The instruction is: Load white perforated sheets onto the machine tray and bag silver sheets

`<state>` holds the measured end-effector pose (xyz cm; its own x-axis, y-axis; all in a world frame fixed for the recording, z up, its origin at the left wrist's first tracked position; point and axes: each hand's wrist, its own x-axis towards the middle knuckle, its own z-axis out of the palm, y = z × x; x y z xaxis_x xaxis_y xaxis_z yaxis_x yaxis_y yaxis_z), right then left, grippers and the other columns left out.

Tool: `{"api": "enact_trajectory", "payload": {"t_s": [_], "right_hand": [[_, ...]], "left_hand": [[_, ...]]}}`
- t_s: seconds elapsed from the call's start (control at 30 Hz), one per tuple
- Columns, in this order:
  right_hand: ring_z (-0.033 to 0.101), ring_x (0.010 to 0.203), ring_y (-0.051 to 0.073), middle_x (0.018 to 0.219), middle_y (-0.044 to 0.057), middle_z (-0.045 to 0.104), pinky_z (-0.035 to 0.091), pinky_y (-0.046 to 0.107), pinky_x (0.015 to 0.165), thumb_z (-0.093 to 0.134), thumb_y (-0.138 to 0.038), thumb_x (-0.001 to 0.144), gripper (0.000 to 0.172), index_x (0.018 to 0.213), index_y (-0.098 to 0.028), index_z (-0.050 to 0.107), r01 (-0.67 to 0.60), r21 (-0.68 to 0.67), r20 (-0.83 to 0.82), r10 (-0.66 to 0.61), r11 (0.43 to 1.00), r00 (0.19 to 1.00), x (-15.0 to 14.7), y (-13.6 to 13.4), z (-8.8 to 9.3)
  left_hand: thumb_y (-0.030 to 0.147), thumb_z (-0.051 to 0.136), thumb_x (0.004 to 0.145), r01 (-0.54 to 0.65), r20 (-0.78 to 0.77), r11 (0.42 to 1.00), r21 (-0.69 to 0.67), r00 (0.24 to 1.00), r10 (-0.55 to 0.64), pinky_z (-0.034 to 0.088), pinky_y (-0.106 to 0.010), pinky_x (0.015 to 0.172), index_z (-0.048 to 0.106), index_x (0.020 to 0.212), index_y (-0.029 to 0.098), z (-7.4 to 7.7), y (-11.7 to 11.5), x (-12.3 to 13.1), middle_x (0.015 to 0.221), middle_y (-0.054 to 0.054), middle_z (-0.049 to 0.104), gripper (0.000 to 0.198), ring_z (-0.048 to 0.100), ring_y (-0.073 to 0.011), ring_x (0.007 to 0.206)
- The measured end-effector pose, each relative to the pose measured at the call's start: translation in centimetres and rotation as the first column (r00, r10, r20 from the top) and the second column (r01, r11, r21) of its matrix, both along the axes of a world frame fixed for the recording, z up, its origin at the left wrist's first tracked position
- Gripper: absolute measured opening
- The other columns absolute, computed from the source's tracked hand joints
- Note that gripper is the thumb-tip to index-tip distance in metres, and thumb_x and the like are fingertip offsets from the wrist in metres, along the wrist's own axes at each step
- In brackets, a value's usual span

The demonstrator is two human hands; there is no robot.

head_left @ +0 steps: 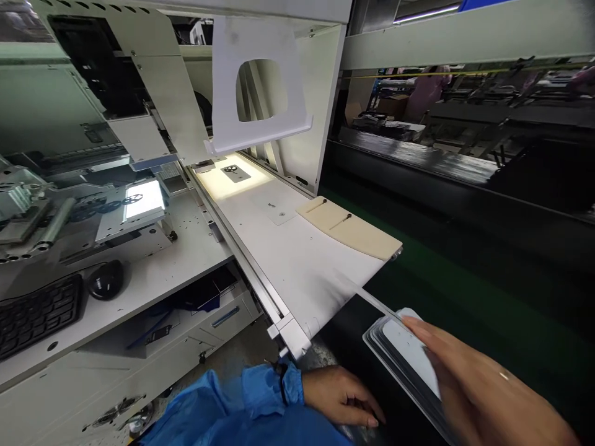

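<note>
My right hand (pixel 493 378) holds a thin pale panel (pixel 379 305), seen nearly edge-on, between its fingers; it looks like a phone back panel. Just below it is a stack of similar flat panels (pixel 404 359) with rounded corners, partly hidden by the hand. My left hand (pixel 341 396), in a blue sleeve, rests low over a dark surface with loosely bent fingers and nothing seen in it. Ahead, a white conveyor belt (pixel 288 260) carries a pale panel (pixel 282 212) and, under a bright light, a grey phone back panel (pixel 238 174) with camera holes.
A cream guide plate (pixel 351 228) with two knobs lies along the belt's right edge. A white bracket with an opening (pixel 297 93) hangs above the belt. On the left bench are a black mouse (pixel 106 280), a keyboard (pixel 41 313) and a lit screen (pixel 145 198).
</note>
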<state>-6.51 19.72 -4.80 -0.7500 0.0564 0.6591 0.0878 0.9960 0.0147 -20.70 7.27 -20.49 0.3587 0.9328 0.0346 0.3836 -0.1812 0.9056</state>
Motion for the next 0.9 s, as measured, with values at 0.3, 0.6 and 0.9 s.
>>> {"api": "enact_trajectory", "payload": {"t_s": [0.3, 0.6, 0.9], "right_hand": [[0.065, 0.104, 0.025, 0.113, 0.017, 0.068, 0.055, 0.037, 0.089, 0.038, -0.002, 0.090, 0.037, 0.117, -0.003, 0.062, -0.017, 0.378, -0.006, 0.021, 0.926, 1.000, -11.6, -0.4, 2.0], [0.058, 0.116, 0.031, 0.128, 0.020, 0.059, 0.052, 0.047, 0.095, 0.044, -0.022, 0.095, 0.037, 0.122, -0.005, 0.062, -0.007, 0.098, 0.221, -0.015, 0.995, 0.975, -11.6, -2.3, -0.8], [0.045, 0.129, 0.038, 0.139, 0.022, 0.048, 0.044, 0.058, 0.102, 0.047, -0.057, 0.091, 0.066, 0.130, -0.005, 0.056, 0.003, 0.005, 0.350, -0.005, 1.000, 0.937, -11.9, -2.9, -1.0]], "left_hand": [[0.023, 0.059, 0.089, -0.015, 0.011, 1.000, -0.002, 1.000, 0.015, 0.052, -0.018, 0.080, 0.068, 0.113, 0.010, 0.7, -0.4, 0.0, 0.101, -0.011, 0.074, 0.029, 0.068, -0.0132, 0.088], [0.024, 0.061, 0.085, 0.044, 0.030, 0.997, -0.066, 0.999, -0.042, 0.052, -0.017, 0.071, 0.069, 0.112, 0.011, -0.8, 0.4, 0.1, 0.097, -0.008, 0.074, 0.031, 0.068, -0.0135, 0.080], [0.026, 0.058, 0.086, 0.054, 0.029, 0.995, -0.087, 0.998, -0.052, 0.053, -0.021, 0.081, 0.070, 0.109, 0.014, -0.8, 0.6, 0.1, 0.106, -0.007, 0.073, 0.029, 0.069, -0.0168, 0.091]]}}
